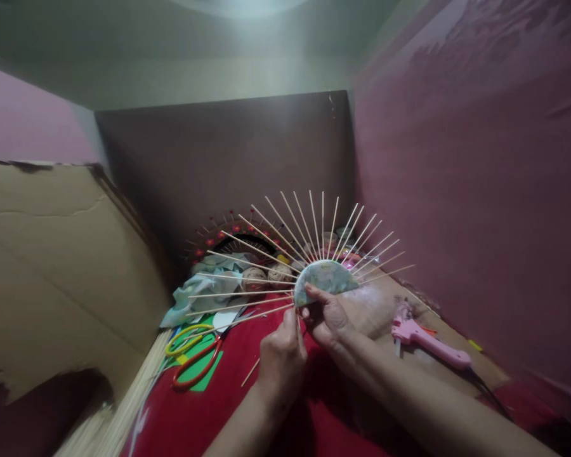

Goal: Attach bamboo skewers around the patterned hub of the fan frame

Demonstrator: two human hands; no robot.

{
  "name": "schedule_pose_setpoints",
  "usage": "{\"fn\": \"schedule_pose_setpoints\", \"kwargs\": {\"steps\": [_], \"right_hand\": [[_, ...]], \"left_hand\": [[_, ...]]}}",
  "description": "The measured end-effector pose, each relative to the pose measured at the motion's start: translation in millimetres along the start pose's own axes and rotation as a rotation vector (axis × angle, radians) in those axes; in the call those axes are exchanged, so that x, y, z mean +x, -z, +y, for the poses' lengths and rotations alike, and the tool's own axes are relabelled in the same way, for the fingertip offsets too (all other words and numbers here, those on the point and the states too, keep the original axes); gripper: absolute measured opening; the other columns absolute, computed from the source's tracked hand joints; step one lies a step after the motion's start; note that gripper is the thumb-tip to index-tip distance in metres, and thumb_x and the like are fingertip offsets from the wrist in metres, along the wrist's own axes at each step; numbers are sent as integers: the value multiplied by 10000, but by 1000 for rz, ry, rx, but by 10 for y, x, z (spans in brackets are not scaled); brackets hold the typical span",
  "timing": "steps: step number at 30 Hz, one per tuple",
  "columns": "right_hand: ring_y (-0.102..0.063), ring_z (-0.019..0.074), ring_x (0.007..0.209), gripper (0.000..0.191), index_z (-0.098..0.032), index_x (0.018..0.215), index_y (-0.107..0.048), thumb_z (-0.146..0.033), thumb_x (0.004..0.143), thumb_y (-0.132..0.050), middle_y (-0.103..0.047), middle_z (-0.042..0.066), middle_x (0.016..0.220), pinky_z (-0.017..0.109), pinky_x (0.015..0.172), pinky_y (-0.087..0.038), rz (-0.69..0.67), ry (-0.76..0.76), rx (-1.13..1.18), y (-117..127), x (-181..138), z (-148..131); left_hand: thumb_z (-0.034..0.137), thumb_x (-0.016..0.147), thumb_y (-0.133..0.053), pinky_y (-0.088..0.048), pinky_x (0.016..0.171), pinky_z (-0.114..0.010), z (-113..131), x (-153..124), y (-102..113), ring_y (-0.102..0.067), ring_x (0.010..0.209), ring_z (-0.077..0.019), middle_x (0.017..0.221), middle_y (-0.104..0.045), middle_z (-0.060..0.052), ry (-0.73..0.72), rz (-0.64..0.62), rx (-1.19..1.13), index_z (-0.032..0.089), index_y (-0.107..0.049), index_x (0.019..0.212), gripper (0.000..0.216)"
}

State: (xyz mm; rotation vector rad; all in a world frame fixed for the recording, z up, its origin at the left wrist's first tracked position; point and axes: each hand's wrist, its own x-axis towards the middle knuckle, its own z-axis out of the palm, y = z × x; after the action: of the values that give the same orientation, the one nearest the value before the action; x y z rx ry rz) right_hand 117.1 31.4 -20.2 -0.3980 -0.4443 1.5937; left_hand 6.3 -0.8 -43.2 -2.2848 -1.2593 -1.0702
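Observation:
A half-round disc [326,279] covered in pale blue-green patterned material has many thin wooden sticks [247,254] fanning out from its curved edge. My right hand [330,317] grips this half disc near its lower side, thumb on the front face and the other fingers largely hidden behind. At the disc's lower left corner, my left hand [283,349] is closed in a pinch around a thin stick. A stick's end [250,372] shows to the left of that hand; whether it is the same stick I cannot tell.
Red-handled scissors [197,368] and yellow-handled scissors [185,343] lie left on green sheets [209,374]. Balls of twine [254,279] and crumpled pale blue cloth [185,295] sit behind. A pink glue gun [431,343] rests right. Cardboard [52,254] stands left.

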Motion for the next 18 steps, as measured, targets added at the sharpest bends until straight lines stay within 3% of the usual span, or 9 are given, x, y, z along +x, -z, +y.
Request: {"fn": "schedule_pose_setpoints", "kwargs": {"steps": [4, 10, 15, 18], "right_hand": [[-398, 54, 299, 159, -151, 543, -573, -175, 566, -728, -546, -49, 400, 169, 301, -281, 54, 28, -18, -53, -11, -32], [-399, 39, 338, 195, -128, 547, -579, -152, 501, -766, -533, -55, 420, 158, 328, -296, 103, 160, -69, -140, -60, -90], [-450, 57, 388, 235, -120, 607, -604, -164, 482, -798, -561, -47, 461, 169, 368, -368, 155, 190, -97, -117, -52, -107], [-426, 46, 364, 247, -126, 624, -610, -183, 484, -805, -559, -57, 459, 155, 327, -318, 156, 194, -97, -101, -46, -98]], "left_hand": [[108, 884, -347, -339, 433, -250, 5, -38, -43, -606, 460, -166, 563, -615, -23, 22, -109, 10, 168, -524, 865, 188], [149, 897, -311, -355, 474, -258, -50, -26, -22, -623, 522, -179, 665, -644, -53, 51, -116, 7, 161, -549, 948, 244], [139, 859, -372, -378, 550, -252, -212, 69, -57, -641, 661, -197, 737, -668, -69, 271, -399, -28, 178, -598, 903, 233], [207, 858, -431, -414, 638, -247, -415, 153, -72, -629, 740, -176, 766, -672, -47, 322, -440, -66, 200, -632, 833, 203]]}}
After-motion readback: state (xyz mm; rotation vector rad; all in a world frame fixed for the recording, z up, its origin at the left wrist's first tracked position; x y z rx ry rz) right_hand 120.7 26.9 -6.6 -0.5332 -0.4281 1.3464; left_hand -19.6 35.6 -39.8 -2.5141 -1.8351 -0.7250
